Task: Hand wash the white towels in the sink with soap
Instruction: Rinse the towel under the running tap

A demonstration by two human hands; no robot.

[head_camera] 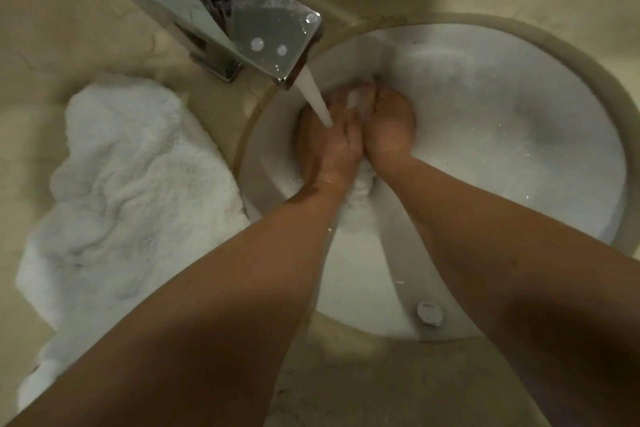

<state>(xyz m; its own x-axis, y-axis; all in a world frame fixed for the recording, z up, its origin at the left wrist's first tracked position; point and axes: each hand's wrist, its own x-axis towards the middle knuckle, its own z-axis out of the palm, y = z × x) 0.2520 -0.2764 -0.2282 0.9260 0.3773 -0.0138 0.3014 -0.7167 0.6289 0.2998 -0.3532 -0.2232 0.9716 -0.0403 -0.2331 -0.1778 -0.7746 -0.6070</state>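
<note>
Both my hands are down in the round white sink (519, 87), side by side under the running tap. My left hand (329, 146) and my right hand (388, 125) grip a small wet white towel (360, 187) between them; bits of it show at the fingertips and below the wrists. The water stream (317, 100) from the chrome faucet (242, 21) lands on the back of my left hand. A second white towel (121, 191) lies crumpled on the beige counter to the left of the sink, one corner hanging over the rim.
The beige stone counter (69, 31) surrounds the basin. A chrome overflow fitting (429, 313) sits on the near wall of the sink. The right half of the basin holds shallow, foamy water.
</note>
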